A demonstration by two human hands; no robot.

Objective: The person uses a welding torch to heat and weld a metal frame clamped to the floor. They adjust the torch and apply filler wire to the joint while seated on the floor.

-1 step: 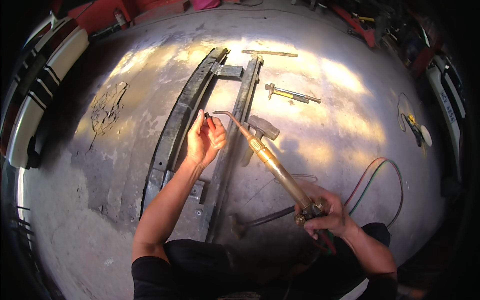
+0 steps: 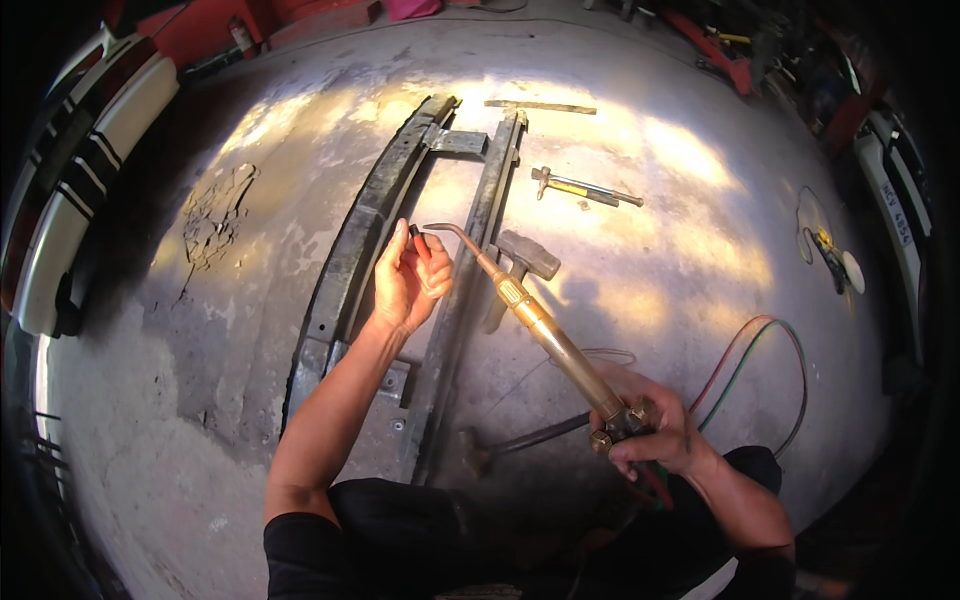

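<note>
In my right hand (image 2: pixel 650 430) is a brass gas torch (image 2: pixel 560 345), gripped around its valve end with the knobs beside my fingers. Its thin bent copper tip reaches up and left, close to my left hand (image 2: pixel 408 280). That hand is closed around a small red lighter (image 2: pixel 421 246) with a black top, which stands beside the torch tip. No flame shows. Below both hands, a long metal frame (image 2: pixel 375 215) of two rails joined by brackets lies on the concrete floor. Red and green hoses (image 2: pixel 745 350) loop at the right of the torch.
A sledgehammer (image 2: pixel 528 254) lies against the right rail, and another hammer (image 2: pixel 480 455) lies near my body. Farther off are a small hammer with a yellow-marked bar (image 2: pixel 585 188) and a flat strip (image 2: pixel 540 106). An angle grinder (image 2: pixel 835 262) sits right. Vehicles (image 2: pixel 110 150) flank the floor.
</note>
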